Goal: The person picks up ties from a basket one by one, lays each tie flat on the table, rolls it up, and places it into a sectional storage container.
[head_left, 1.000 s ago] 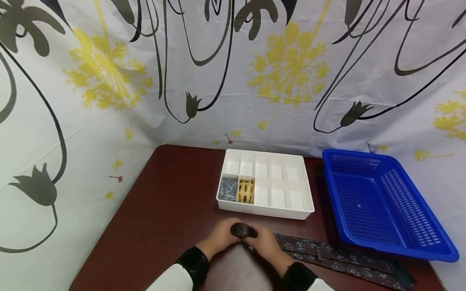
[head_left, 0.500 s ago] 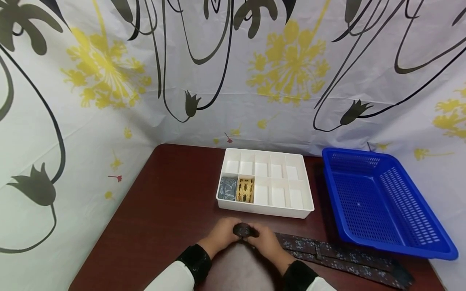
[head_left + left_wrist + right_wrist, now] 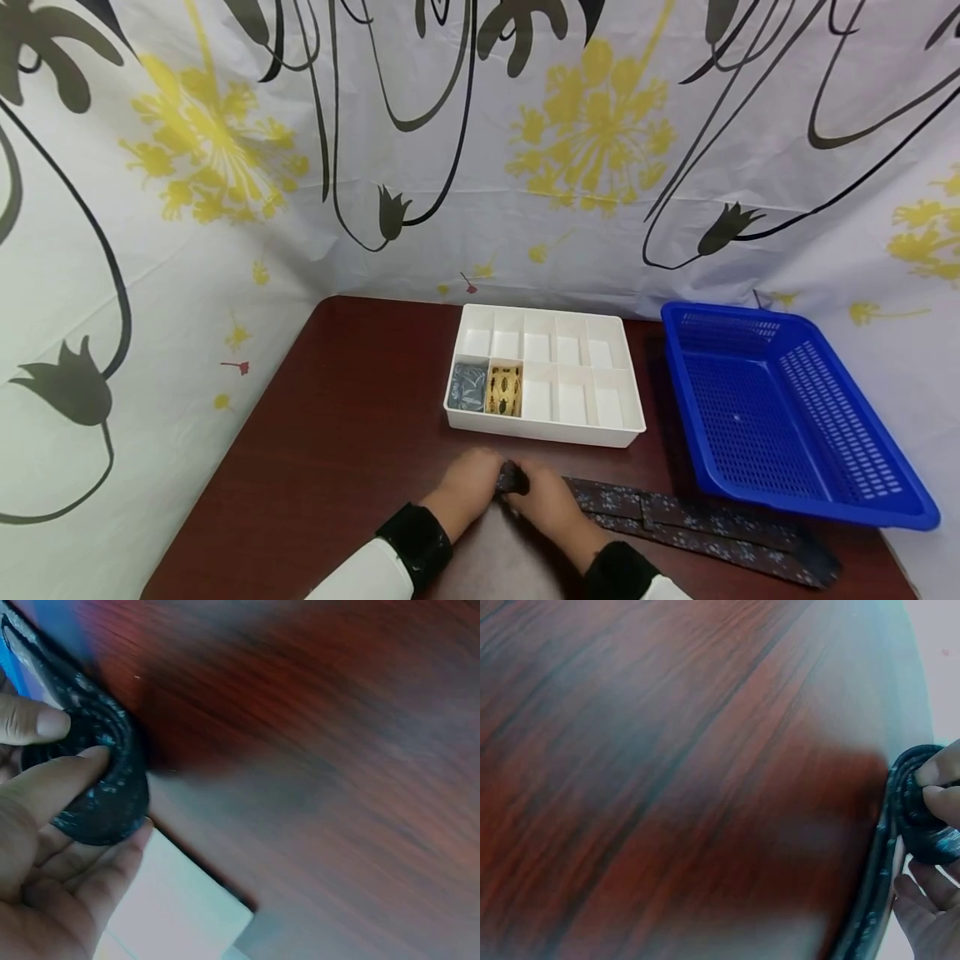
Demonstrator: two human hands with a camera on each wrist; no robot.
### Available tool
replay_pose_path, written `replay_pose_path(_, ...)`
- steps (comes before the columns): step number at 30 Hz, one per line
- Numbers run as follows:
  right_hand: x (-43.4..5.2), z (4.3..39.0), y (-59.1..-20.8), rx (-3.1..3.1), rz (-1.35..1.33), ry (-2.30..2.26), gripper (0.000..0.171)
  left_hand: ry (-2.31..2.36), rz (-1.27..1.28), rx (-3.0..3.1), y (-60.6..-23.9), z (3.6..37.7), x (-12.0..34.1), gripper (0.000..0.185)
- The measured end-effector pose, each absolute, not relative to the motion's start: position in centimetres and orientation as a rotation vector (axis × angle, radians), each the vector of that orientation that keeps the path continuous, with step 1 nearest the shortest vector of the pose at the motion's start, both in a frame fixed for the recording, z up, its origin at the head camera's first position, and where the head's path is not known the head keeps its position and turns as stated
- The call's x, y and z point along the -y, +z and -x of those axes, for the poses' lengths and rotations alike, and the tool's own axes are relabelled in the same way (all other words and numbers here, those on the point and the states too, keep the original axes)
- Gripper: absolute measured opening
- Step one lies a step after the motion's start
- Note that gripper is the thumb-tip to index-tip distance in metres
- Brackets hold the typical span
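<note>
A dark necktie (image 3: pixel 705 525) with small pale flowers lies folded lengthwise across the table, its near end wound into a roll (image 3: pixel 112 802). My left hand (image 3: pixel 467 485) holds the left side of that roll, thumb and index finger at its coil and the other fingers round the outside. From the right, my right hand (image 3: pixel 546 500) pinches the roll, with thumb and finger at the coil in the right wrist view. The flat length of the tie (image 3: pixel 877 881) trails off to the right, partly behind the right hand in the head view.
Beyond the hands stands a white divided box (image 3: pixel 547 432). Its two front-left compartments hold a grey-blue patterned roll (image 3: pixel 468 387) and a yellow roll with insect motifs (image 3: pixel 504 390). At right is a blue plastic basket (image 3: pixel 817 510). Patterned cloth (image 3: pixel 420 283) hangs behind the dark-red table (image 3: pixel 337 417).
The roll and left hand have shifted slightly right, and the left hand has turned over more of the roll. The tie's far end has drawn a little leftward.
</note>
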State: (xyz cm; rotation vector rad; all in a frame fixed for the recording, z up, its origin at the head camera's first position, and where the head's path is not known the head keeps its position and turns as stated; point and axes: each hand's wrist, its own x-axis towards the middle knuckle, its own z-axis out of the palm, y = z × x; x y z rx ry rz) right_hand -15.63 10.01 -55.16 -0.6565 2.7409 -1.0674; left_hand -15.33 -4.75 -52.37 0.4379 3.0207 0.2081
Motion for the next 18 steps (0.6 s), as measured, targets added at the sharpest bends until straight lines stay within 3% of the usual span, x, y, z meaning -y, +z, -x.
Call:
replay_pose_path(5, -9.8, 15.6, -54.6, -2.759, 0.646, -1.041, 0.043, 0.259, -0.410, -2.990, -52.0, 15.4, 4.6, 0.011)
replay_pose_path(12, -10.3, 16.1, -55.4, -2.684, 0.608, -1.203, 0.043, 0.923, -0.547, -2.860, -54.4, 15.8, 6.7, 0.033)
replay_pose_path(18, -10.9, 16.2, -56.3, -2.592, 0.563, -1.342, 0.044, 1.309, -0.464, -2.688, -56.2, 15.7, 7.7, 0.041)
